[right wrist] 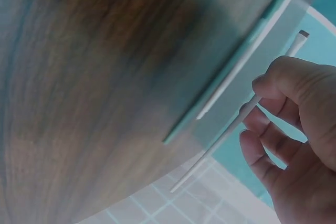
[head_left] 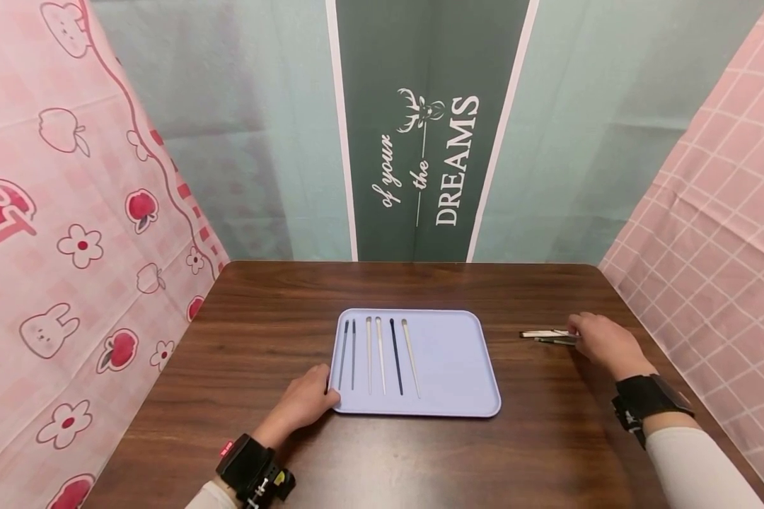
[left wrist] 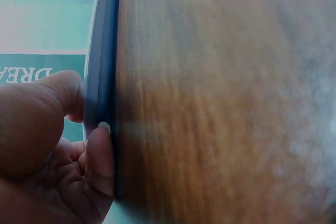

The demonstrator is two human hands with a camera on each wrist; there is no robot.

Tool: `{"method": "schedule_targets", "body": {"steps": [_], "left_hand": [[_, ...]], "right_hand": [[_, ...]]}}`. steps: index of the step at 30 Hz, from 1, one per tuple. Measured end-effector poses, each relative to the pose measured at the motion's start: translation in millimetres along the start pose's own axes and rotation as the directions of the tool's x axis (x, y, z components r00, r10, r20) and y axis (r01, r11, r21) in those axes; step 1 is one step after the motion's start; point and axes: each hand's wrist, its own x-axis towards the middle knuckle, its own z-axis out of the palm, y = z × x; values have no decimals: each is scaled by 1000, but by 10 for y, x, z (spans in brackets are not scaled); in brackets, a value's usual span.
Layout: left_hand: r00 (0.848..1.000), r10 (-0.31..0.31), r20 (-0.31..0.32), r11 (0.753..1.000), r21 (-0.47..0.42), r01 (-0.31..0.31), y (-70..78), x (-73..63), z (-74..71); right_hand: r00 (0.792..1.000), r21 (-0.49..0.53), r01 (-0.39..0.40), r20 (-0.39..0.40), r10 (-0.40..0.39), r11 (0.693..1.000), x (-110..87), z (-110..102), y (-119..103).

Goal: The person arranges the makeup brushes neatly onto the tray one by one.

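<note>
A pale lavender tray (head_left: pixel 448 357) lies on the table. On its left half are several thin brushes, side by side: two grey, then cream and white ones, with a dark blue brush (head_left: pixel 397 359) among them. My left hand (head_left: pixel 305 397) grips the tray's near left corner, thumb at the rim. To the right of the tray, my right hand (head_left: pixel 605 344) pinches a thin white brush (right wrist: pixel 218 136) with a small brown tip between thumb and fingers. Beside it, a green brush (right wrist: pixel 196 103) and another white brush (right wrist: pixel 240 61) lie on the table.
The dark wooden table (head_left: pixel 255 311) runs back to a green curtain (head_left: pixel 280 177). Pink patterned cloth (head_left: pixel 102 283) hangs on the left, and pink checked cloth (head_left: pixel 713 205) on the right.
</note>
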Motion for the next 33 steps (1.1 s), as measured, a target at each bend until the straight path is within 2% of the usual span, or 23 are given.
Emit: {"method": "schedule_targets", "body": {"steps": [6,12,23,33], "left_hand": [[1000,-3,2,1000,0,3,2,1,-4],[1000,-5,3,1000,-1,5,1,1,-4],[1000,0,-7,1000,4,0,0,-4,-5],[1000,1,-7,1000,-7,-1,-8,-5,-5]], "right_hand": [[1000,5,-3,-25,4,1000,7,-64,-132],[997,1,35,-76,-35,999,17,-100,-304],[1000,46,-3,-23,4,999,96,-120,-635],[998,60,13,-63,-9,998,125,-71,-860]]}}
